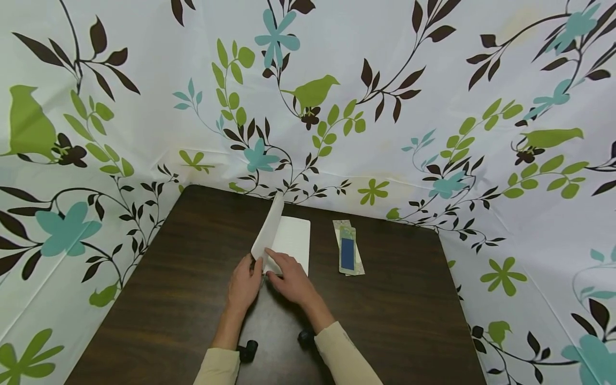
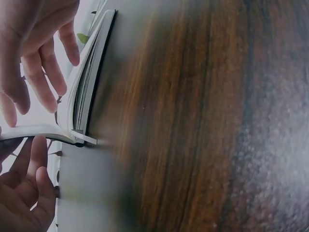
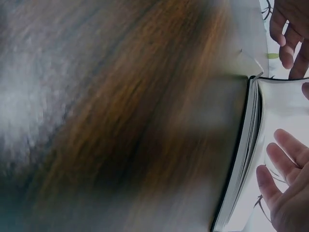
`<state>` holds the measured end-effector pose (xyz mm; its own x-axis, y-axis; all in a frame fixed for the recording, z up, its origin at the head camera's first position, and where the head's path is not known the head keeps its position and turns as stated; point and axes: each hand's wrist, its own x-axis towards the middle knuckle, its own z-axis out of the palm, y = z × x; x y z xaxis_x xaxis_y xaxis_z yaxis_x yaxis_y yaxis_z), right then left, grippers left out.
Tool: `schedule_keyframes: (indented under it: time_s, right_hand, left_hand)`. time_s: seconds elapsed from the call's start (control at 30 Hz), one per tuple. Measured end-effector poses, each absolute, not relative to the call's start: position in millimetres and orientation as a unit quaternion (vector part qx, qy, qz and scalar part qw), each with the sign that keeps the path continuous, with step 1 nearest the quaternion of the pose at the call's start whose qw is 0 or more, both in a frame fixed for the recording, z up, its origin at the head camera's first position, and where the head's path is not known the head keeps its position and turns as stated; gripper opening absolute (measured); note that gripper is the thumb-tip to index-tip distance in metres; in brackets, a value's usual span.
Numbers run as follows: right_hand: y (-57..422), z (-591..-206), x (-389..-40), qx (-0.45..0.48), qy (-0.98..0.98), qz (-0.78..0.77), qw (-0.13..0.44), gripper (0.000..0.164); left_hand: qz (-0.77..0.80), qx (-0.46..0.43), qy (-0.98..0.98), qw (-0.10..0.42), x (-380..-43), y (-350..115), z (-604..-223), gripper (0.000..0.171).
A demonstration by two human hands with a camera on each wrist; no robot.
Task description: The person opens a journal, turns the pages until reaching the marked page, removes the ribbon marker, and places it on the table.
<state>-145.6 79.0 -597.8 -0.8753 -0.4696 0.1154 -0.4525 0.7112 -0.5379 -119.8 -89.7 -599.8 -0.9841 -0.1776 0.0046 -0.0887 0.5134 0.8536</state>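
A notebook (image 1: 294, 238) lies spread on the dark table, white pages showing and its left cover (image 1: 267, 230) raised at a slant. My left hand (image 1: 244, 283) pinches that cover near its lower edge, fingers behind it and thumb on the inner side. Over the pages by the spine, my right hand (image 1: 291, 278) reaches with relaxed, spread fingers, the index fingertip right at the raised leaf. In the left wrist view, the black-edged page block (image 2: 91, 72) stands beside the left fingers (image 2: 38, 154). A pale ribbon (image 3: 256, 60) sticks out at the spine in the right wrist view.
To the notebook's right lies a green card (image 1: 347, 251) with a dark blue panel, over a pale patterned strip (image 1: 339, 227). The brown wood-grain table (image 1: 399, 299) ends at the back against a white curtain (image 1: 385, 32) printed with leaves, birds and flowers.
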Motion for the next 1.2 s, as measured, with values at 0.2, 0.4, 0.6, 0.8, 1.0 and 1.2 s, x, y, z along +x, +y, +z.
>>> schedule_keyframes:
  time_s: [0.2, 0.4, 0.6, 0.8, 1.0, 1.2]
  right_hand:
    - [97.6, -598.8, -154.7, -0.226, 0.957, -0.182, 0.013, 0.066]
    - [123.5, -601.4, -164.9, -0.223, 0.965, -0.121, 0.072, 0.078]
    - [134.7, -603.8, -168.0, -0.226, 0.962, -0.123, 0.096, 0.076]
    - [139.2, -596.1, -169.7, -0.223, 0.958, -0.139, 0.114, 0.071]
    - [145.2, -593.5, -173.3, -0.236, 0.947, -0.165, 0.142, 0.062]
    - [149.0, -593.1, -174.2, -0.248, 0.942, -0.191, 0.120, 0.050]
  left_hand:
    - [-0.465, 0.088, -0.878, 0.070, -119.1, -90.5, -600.9, 0.033]
    - [-0.471, 0.091, -0.874, 0.083, -117.1, -90.1, -602.3, 0.033]
    - [-0.479, 0.089, -0.869, 0.091, -117.2, -89.5, -604.8, 0.034]
    - [-0.482, 0.095, -0.867, 0.086, -117.5, -88.5, -603.4, 0.034]
    - [-0.495, 0.091, -0.859, 0.091, -118.3, -88.7, -603.1, 0.033]
    - [-0.503, 0.087, -0.854, 0.100, -118.9, -88.4, -603.8, 0.032]
